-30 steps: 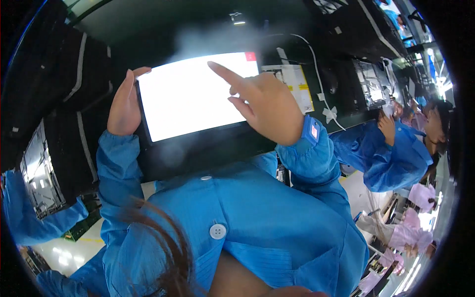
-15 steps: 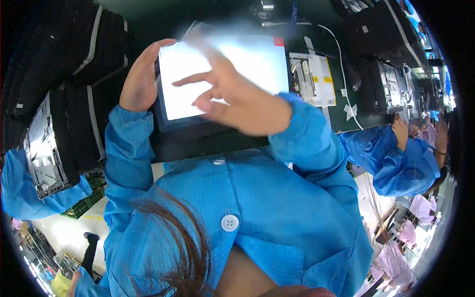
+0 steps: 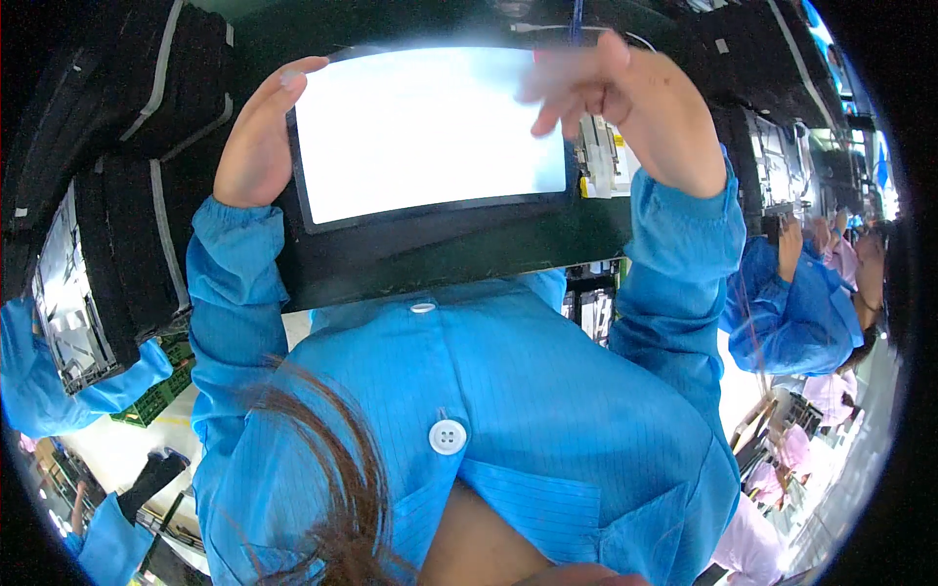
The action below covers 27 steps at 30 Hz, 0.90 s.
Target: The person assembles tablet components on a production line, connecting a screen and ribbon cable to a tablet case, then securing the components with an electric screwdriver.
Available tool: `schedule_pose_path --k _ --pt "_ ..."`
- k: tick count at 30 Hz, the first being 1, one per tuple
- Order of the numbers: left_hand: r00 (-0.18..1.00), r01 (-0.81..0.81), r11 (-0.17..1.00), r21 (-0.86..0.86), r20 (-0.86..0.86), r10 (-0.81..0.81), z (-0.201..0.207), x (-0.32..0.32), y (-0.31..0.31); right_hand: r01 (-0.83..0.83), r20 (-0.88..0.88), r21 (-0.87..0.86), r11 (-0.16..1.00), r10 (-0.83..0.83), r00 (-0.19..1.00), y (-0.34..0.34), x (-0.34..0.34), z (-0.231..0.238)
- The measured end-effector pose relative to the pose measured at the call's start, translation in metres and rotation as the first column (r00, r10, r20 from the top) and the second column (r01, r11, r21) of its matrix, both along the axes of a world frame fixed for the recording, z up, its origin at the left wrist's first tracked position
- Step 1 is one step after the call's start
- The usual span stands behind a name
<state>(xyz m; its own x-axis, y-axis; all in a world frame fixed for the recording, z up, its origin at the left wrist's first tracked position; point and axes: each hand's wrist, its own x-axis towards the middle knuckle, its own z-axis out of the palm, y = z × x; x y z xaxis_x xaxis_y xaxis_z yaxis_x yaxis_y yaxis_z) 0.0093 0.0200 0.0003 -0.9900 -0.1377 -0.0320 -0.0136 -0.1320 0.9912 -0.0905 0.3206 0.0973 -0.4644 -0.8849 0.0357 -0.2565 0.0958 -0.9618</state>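
A bright white lit display panel [image 3: 420,137] with a dark frame lies before me. My left hand [image 3: 259,137] is closed along its left edge, fingertips bent over the upper left corner. Over the panel's upper right part hovers my right hand [image 3: 635,107]. Its fingers are apart and partly smeared by motion, with nothing visible between them. That hand hides the panel's right top corner and most of the small board with yellow tape [image 3: 604,161] beside the panel.
Black stacked trays [image 3: 112,225] with pale straps rise at the left. More black stacks [image 3: 772,59] stand at the right. A co-worker in a blue sleeve [image 3: 782,303] works at the right, and another blue sleeve [image 3: 127,386] shows at the left.
My right hand has swung from over the panel's middle to its upper right, uncovering most of the lit surface. My left hand stays at the left edge. The whole view has shifted slightly.
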Motion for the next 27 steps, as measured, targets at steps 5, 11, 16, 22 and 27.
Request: schedule_pose_path --k 5,11,16,22,27 --pt "1.0 0.012 0.997 0.082 0.01 -0.013 -0.007 0.002 -0.009 -0.104 -0.19 0.223 0.969 0.148 0.97 0.009 0.026 0.003" --pt "0.991 0.113 0.981 0.157 -0.083 -0.101 -0.006 0.003 -0.009 0.462 -0.938 0.067 0.884 -0.103 0.332 -0.017 0.041 0.006" --pt "0.98 0.19 0.975 0.116 -0.084 -0.181 -0.002 0.002 -0.008 0.19 -0.924 0.002 0.982 -0.07 0.375 -0.07 0.03 -0.017" --pt "0.988 0.073 0.996 0.041 -0.136 -0.067 -0.002 0.002 -0.001 0.027 -0.898 -0.017 0.999 -0.027 0.439 -0.1 0.02 -0.045" --pt "0.994 0.02 1.0 0.012 -0.106 -0.019 0.002 0.003 0.002 0.039 -0.552 -0.333 0.942 -0.229 0.802 -0.066 -0.005 -0.045"
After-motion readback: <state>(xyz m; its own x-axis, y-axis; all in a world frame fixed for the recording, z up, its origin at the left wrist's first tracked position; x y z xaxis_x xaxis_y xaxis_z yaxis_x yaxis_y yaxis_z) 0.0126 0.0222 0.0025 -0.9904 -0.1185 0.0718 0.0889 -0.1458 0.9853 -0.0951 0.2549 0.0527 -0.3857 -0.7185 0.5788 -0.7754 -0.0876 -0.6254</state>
